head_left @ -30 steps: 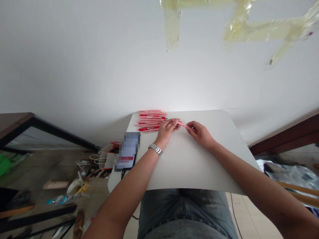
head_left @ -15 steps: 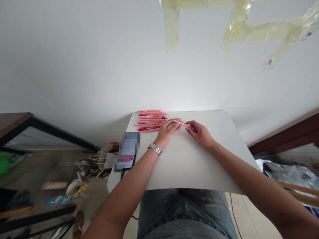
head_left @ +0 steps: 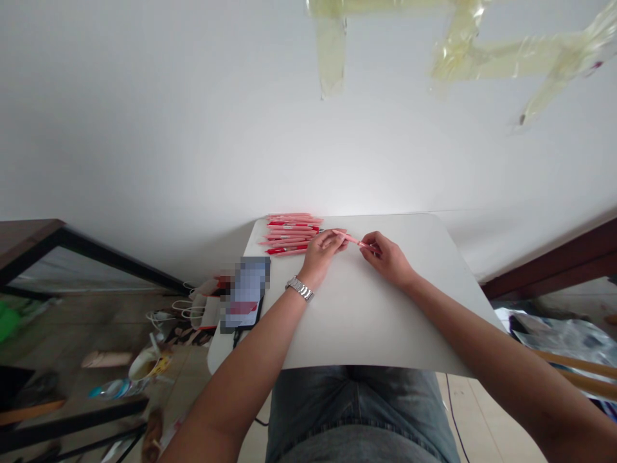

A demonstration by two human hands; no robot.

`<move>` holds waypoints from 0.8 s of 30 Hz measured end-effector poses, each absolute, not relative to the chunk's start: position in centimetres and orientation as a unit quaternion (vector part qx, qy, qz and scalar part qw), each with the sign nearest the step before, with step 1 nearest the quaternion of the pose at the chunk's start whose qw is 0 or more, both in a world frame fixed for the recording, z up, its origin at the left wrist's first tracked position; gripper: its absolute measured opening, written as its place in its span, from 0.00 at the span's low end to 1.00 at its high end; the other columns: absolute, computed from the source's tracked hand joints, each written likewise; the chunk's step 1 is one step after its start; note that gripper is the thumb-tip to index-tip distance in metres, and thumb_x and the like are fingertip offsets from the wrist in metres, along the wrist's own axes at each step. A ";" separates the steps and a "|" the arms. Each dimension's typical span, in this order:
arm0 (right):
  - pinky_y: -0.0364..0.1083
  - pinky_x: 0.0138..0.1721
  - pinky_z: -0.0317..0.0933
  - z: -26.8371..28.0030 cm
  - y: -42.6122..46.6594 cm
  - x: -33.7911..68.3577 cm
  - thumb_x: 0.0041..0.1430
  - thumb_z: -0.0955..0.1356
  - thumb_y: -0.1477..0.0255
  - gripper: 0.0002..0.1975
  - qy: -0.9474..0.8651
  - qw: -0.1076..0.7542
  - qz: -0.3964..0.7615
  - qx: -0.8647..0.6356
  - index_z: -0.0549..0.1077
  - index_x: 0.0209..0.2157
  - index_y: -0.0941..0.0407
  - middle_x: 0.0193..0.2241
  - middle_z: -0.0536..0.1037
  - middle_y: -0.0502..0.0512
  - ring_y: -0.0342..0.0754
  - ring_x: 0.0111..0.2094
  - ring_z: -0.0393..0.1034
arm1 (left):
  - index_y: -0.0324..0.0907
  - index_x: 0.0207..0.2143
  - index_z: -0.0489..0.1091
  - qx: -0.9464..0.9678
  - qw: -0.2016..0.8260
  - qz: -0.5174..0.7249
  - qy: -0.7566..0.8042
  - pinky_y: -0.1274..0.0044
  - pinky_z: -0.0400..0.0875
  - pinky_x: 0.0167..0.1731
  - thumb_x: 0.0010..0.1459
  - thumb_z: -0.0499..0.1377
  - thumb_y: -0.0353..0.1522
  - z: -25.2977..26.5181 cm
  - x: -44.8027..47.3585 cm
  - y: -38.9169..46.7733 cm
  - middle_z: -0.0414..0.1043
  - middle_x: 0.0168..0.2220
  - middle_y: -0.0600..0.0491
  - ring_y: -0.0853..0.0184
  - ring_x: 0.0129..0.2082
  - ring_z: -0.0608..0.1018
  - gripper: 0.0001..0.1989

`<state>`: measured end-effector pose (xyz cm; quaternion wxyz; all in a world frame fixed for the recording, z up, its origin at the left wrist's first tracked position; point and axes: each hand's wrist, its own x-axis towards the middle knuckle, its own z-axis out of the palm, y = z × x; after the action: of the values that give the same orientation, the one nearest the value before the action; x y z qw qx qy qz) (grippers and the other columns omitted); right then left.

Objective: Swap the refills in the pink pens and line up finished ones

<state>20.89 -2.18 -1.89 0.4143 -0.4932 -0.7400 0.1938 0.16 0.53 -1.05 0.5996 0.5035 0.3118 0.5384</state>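
Observation:
Between my hands, over the far part of the white table [head_left: 380,315], is a pink pen [head_left: 351,238]. My left hand [head_left: 324,249] is closed on its left end, with a metal watch on the wrist. The fingers of my right hand [head_left: 385,257] pinch the pen's right end, where a clear section shows near the fingertips. Just left of my left hand lies a pile of pink and red pens [head_left: 289,235], side by side near the table's far left corner.
A phone [head_left: 245,292] with a blurred screen and a cable lies at the table's left edge. A white wall [head_left: 241,116] rises behind the table. A cup [head_left: 143,365] and a plastic bottle [head_left: 116,388] are on the floor at left; plastic bags [head_left: 569,341] lie at right.
My hands have drawn slightly apart, the left a little leftward. A clear section of the pen now shows by my right fingertips. The pile and the phone have not moved.

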 end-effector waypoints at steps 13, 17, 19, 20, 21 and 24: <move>0.44 0.33 0.60 -1.0 -2.8 20.6 0.71 0.63 0.59 0.16 -0.742 0.391 0.195 -0.509 0.75 0.49 0.52 0.29 0.75 0.51 0.45 0.29 0.67 | 0.41 0.41 0.76 0.511 0.578 0.554 0.314 0.67 0.77 0.52 0.61 0.66 0.43 0.0 0.1 -0.1 0.81 0.42 0.46 0.65 0.44 0.81 0.15; 0.44 0.33 0.60 -1.0 -2.7 20.7 0.72 0.62 0.59 0.15 -0.744 0.392 0.183 -0.510 0.75 0.48 0.52 0.30 0.75 0.51 0.45 0.29 0.66 | 0.41 0.41 0.76 0.514 0.565 0.562 0.319 0.67 0.77 0.52 0.62 0.65 0.43 0.0 0.1 -0.2 0.81 0.41 0.47 0.64 0.45 0.81 0.14; 0.44 0.33 0.60 -1.1 -2.6 20.9 0.72 0.62 0.59 0.15 -0.743 0.392 0.177 -0.513 0.75 0.47 0.52 0.30 0.75 0.51 0.45 0.29 0.66 | 0.42 0.41 0.76 0.512 0.560 0.568 0.320 0.67 0.78 0.52 0.62 0.66 0.43 0.0 0.1 -0.2 0.81 0.41 0.47 0.64 0.45 0.81 0.14; 0.44 0.33 0.60 -1.1 -2.5 21.0 0.71 0.62 0.59 0.15 -0.743 0.391 0.174 -0.514 0.75 0.47 0.52 0.30 0.75 0.52 0.45 0.29 0.66 | 0.42 0.41 0.76 0.510 0.559 0.570 0.321 0.67 0.78 0.52 0.62 0.66 0.43 0.0 0.1 -0.1 0.81 0.41 0.47 0.63 0.46 0.81 0.14; 0.44 0.33 0.60 -1.1 -2.5 21.1 0.71 0.62 0.59 0.15 -0.743 0.390 0.171 -0.516 0.75 0.47 0.52 0.30 0.76 0.52 0.45 0.29 0.66 | 0.42 0.41 0.76 0.508 0.558 0.571 0.322 0.67 0.78 0.52 0.62 0.66 0.43 0.0 0.1 -0.1 0.81 0.41 0.46 0.63 0.46 0.81 0.14; 0.44 0.32 0.60 -1.2 -2.4 21.4 0.71 0.63 0.59 0.15 -0.741 0.387 0.166 -0.522 0.75 0.47 0.52 0.30 0.76 0.52 0.45 0.28 0.66 | 0.42 0.39 0.76 0.504 0.557 0.576 0.323 0.67 0.78 0.52 0.61 0.66 0.43 -0.1 0.1 0.0 0.81 0.43 0.46 0.63 0.46 0.81 0.14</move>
<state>21.35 -2.40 -1.18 0.3875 -0.5223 -0.7412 0.1664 0.08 -0.04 -0.10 0.5569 0.5044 0.3228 0.5756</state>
